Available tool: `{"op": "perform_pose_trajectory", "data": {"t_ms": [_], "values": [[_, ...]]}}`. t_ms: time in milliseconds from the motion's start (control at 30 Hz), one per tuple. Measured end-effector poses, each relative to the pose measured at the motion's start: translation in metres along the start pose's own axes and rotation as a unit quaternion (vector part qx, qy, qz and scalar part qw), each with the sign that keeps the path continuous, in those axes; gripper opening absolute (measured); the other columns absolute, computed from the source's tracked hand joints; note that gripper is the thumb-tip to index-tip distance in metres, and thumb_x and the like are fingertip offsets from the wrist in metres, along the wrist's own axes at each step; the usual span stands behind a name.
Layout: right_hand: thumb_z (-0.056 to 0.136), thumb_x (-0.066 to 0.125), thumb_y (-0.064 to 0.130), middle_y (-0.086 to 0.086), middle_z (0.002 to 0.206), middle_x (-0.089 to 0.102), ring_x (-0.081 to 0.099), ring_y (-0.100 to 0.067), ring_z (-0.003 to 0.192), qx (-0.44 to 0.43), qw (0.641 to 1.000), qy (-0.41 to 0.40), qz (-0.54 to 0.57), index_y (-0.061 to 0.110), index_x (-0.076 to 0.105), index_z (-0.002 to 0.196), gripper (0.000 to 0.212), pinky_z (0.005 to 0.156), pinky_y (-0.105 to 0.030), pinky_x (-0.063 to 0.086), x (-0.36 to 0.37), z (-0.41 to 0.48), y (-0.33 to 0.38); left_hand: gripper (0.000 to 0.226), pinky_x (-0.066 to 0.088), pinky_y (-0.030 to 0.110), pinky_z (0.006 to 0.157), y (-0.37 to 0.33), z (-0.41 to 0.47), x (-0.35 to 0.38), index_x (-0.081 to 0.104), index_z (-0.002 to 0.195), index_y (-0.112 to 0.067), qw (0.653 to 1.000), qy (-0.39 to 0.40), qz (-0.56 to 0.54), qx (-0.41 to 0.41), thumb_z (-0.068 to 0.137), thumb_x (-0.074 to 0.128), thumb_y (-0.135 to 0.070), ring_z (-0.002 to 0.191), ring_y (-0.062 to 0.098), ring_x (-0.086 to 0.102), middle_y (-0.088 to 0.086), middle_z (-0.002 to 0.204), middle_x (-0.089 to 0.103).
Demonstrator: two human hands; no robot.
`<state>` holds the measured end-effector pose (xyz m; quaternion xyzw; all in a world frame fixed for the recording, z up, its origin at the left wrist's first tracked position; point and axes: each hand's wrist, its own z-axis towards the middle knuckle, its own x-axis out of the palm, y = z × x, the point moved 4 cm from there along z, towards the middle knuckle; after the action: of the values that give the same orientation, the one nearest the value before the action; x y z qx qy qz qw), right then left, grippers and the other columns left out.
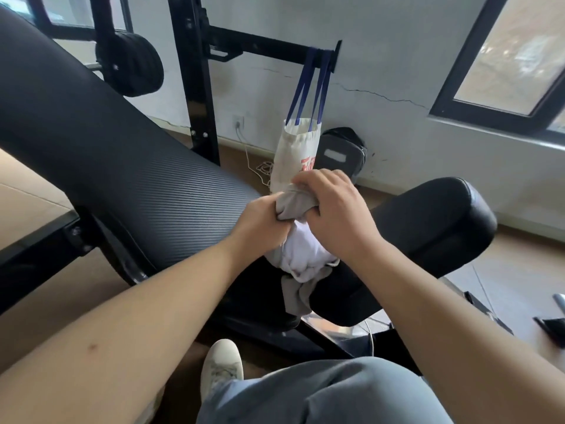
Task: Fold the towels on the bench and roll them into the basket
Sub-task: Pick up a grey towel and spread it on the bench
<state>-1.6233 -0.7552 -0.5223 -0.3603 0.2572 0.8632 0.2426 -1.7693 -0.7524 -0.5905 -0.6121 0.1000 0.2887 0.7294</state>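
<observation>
A grey towel [295, 201] is bunched between both my hands, over the gap between the bench's ribbed back pad [122, 166] and its seat pad [428, 221]. My left hand [260, 223] grips its left side. My right hand [333, 209] wraps over its top. Below them a white cloth [301, 252] and a grey fold [298, 295] hang down in a heap. A cream tote bag [293, 154] with blue straps hangs from the black rack bar [275, 52], just behind my hands. No basket is in view.
A black weight plate [130, 64] sits on the rack at upper left. A dark bag [341, 151] lies by the wall with a white cable [253, 160]. My knee [336, 393] and white shoe [221, 365] are at the bottom. A window [513, 56] is at right.
</observation>
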Motion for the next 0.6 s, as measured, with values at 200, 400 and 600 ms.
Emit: {"op": "perform_pose_trajectory", "data": {"t_ms": [200, 400, 600], "values": [[0.091, 0.070, 0.036, -0.004, 0.119, 0.052, 0.049, -0.027, 0.112, 0.160, 0.981, 0.098, -0.041, 0.018, 0.054, 0.117, 0.036, 0.088, -0.038, 0.044, 0.037, -0.017, -0.027, 0.012, 0.052, 0.031, 0.053, 0.034, 0.009, -0.027, 0.070, 0.089, -0.011, 0.933, -0.121, -0.280, -0.190, 0.087, 0.064, -0.022, 0.056, 0.025, 0.064, 0.010, 0.074, 0.069], [0.081, 0.066, 0.042, -0.007, 0.133, 0.046, 0.044, -0.033, 0.120, 0.131, 0.935, 0.253, -0.209, 0.027, 0.045, 0.139, 0.063, 0.086, -0.044, 0.049, 0.068, -0.025, -0.033, 0.044, 0.059, 0.033, 0.072, 0.066, -0.011, -0.082, 0.051, 0.131, -0.024, 0.964, -0.180, -0.055, -0.187, 0.091, 0.067, -0.016, 0.083, 0.024, 0.072, 0.012, 0.126, 0.062], [0.067, 0.077, 0.045, -0.006, 0.146, 0.017, 0.024, -0.039, 0.135, 0.165, 0.890, 0.361, -0.224, 0.035, 0.040, 0.126, 0.071, 0.090, -0.059, 0.046, 0.092, -0.016, -0.032, 0.103, 0.034, 0.058, 0.113, 0.054, -0.024, -0.061, -0.005, 0.158, -0.034, 0.893, -0.026, 0.446, 0.054, 0.087, 0.069, -0.032, 0.149, 0.040, 0.007, 0.014, 0.163, -0.018]]}}
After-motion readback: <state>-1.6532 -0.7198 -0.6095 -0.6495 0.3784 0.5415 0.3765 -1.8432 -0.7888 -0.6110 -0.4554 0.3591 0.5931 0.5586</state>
